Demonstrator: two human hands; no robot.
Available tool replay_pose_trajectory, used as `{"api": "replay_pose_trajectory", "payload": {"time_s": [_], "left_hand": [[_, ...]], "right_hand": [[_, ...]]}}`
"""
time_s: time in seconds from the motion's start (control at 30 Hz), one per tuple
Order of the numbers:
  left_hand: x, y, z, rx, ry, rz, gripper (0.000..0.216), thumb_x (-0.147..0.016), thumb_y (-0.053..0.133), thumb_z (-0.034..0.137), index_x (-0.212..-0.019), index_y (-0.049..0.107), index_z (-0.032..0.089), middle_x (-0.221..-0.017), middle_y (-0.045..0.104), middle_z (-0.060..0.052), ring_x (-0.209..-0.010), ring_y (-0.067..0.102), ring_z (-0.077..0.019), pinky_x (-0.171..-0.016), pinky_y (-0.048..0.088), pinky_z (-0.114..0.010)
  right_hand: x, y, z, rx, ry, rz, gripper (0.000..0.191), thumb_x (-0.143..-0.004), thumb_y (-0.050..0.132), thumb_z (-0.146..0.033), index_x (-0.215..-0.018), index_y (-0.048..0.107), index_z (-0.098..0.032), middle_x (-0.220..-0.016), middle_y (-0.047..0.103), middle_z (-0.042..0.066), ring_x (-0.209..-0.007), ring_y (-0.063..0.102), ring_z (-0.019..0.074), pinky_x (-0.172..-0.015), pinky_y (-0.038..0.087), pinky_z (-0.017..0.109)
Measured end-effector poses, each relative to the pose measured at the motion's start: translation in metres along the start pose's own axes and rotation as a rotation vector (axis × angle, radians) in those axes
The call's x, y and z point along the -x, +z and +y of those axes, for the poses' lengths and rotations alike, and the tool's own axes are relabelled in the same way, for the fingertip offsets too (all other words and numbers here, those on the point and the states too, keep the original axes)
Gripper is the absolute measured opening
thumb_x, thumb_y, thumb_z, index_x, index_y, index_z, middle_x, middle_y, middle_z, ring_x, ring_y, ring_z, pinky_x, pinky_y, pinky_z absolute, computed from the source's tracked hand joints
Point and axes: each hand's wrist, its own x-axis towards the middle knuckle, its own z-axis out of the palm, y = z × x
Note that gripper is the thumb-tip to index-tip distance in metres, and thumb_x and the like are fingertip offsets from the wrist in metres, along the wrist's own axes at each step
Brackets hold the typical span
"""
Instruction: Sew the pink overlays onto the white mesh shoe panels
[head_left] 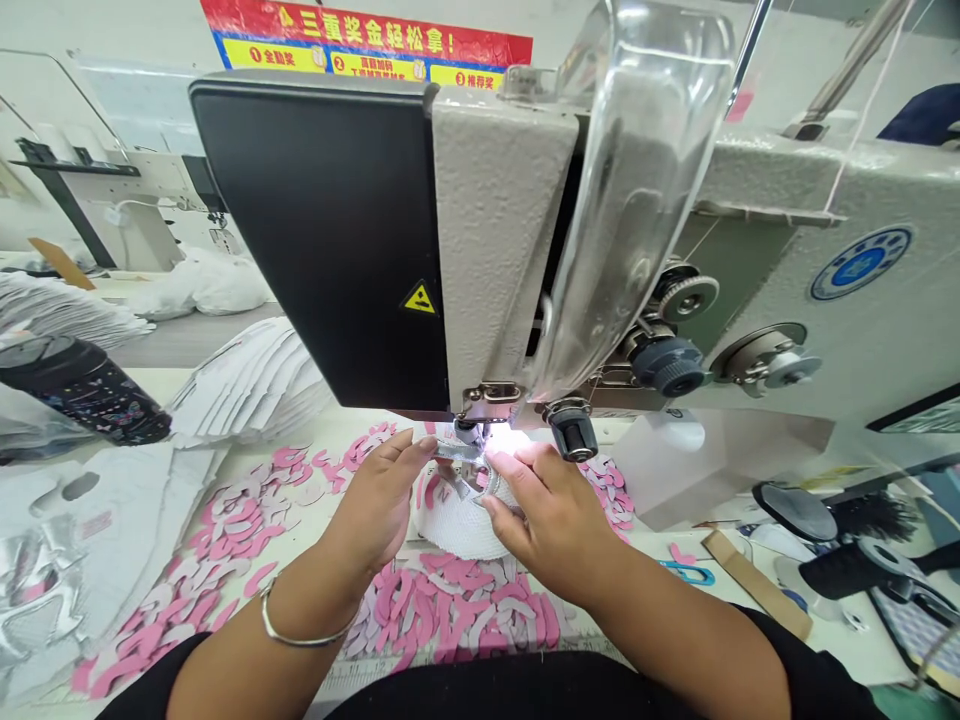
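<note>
Under the lit needle area point(484, 432) of a sewing machine lies a white mesh piece that looks like a shoe upper point(457, 528), with a small pink patch on it. My left hand point(382, 490) is closed, thumb and forefinger pinching a silvery strip point(455, 452) just left of the needle. On the right, my right hand point(559, 515) grips the mesh piece, thumb on its near side and fingertips close to the needle. Glare and my fingers hide the exact stitching point.
Pink and white curved cut pieces point(450, 600) cover the table around the work. Stacked white pieces point(247, 385) and a dark patterned bottle point(82, 390) stand left. The machine head point(502, 220) overhangs my hands. To the right are a blue clip-like tool point(690, 572) and a black thread spool point(851, 570).
</note>
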Motion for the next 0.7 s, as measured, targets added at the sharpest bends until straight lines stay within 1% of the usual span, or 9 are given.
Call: {"api": "replay_pose_trajectory", "payload": {"time_s": [0.13, 0.27, 0.37, 0.47, 0.53, 0.6, 0.7], "left_hand": [[-0.004, 0.000, -0.004, 0.010, 0.008, -0.030, 0.022, -0.089, 0.065, 0.040, -0.082, 0.068, 0.019, -0.080, 0.066, -0.001, -0.080, 0.057, -0.0164, -0.080, 0.046, -0.028], [-0.006, -0.002, -0.010, -0.024, 0.009, -0.058, 0.028, -0.092, 0.060, 0.045, -0.083, 0.064, 0.018, -0.079, 0.062, -0.001, -0.076, 0.054, -0.0150, -0.073, 0.044, -0.027], [-0.006, -0.004, -0.013, -0.116, 0.035, -0.034, 0.030, -0.093, 0.057, 0.047, -0.082, 0.063, 0.020, -0.076, 0.059, 0.001, -0.072, 0.050, -0.0136, -0.070, 0.041, -0.026], [-0.003, -0.006, -0.011, -0.279, 0.047, -0.026, 0.032, -0.093, 0.056, 0.049, -0.082, 0.064, 0.020, -0.073, 0.059, 0.001, -0.068, 0.049, -0.0140, -0.065, 0.038, -0.026], [-0.001, -0.006, -0.007, -0.414, 0.091, -0.041, 0.030, -0.093, 0.057, 0.047, -0.085, 0.068, 0.021, -0.077, 0.062, -0.001, -0.072, 0.052, -0.0160, -0.067, 0.039, -0.027], [0.000, -0.007, -0.003, -0.547, 0.169, -0.071, 0.027, -0.091, 0.059, 0.045, -0.088, 0.072, 0.022, -0.085, 0.065, -0.004, -0.082, 0.056, -0.0195, -0.074, 0.041, -0.029], [0.001, -0.010, 0.004, -0.682, 0.245, -0.108, 0.021, -0.088, 0.063, 0.041, -0.088, 0.075, 0.024, -0.091, 0.065, -0.005, -0.091, 0.057, -0.0228, -0.081, 0.042, -0.031]], "right_hand": [[0.010, 0.008, 0.000, -0.111, 0.010, 0.078, 0.034, -0.092, 0.057, -0.024, -0.125, 0.061, -0.015, -0.102, 0.060, 0.012, -0.099, 0.058, 0.0251, -0.083, 0.056, 0.042], [0.015, 0.012, 0.000, -0.214, -0.033, 0.132, 0.036, -0.088, 0.061, -0.015, -0.124, 0.061, -0.018, -0.105, 0.059, 0.010, -0.099, 0.056, 0.0226, -0.084, 0.055, 0.039], [0.016, 0.014, 0.002, -0.221, -0.042, 0.138, 0.038, -0.087, 0.062, -0.016, -0.124, 0.061, -0.018, -0.107, 0.058, 0.011, -0.099, 0.056, 0.0227, -0.085, 0.055, 0.040], [0.016, 0.015, 0.003, -0.223, -0.045, 0.137, 0.038, -0.087, 0.062, -0.016, -0.125, 0.060, -0.019, -0.107, 0.058, 0.010, -0.099, 0.056, 0.0226, -0.086, 0.054, 0.040], [0.016, 0.014, 0.003, -0.224, -0.047, 0.138, 0.037, -0.087, 0.063, -0.016, -0.124, 0.061, -0.018, -0.108, 0.058, 0.010, -0.099, 0.055, 0.0228, -0.086, 0.054, 0.040], [0.015, 0.013, 0.003, -0.226, -0.046, 0.139, 0.036, -0.086, 0.064, -0.016, -0.123, 0.062, -0.016, -0.107, 0.058, 0.011, -0.099, 0.055, 0.0228, -0.087, 0.053, 0.040], [0.014, 0.011, 0.004, -0.234, -0.043, 0.136, 0.034, -0.087, 0.063, -0.017, -0.121, 0.063, -0.015, -0.107, 0.058, 0.011, -0.099, 0.055, 0.0224, -0.088, 0.053, 0.039]]}}
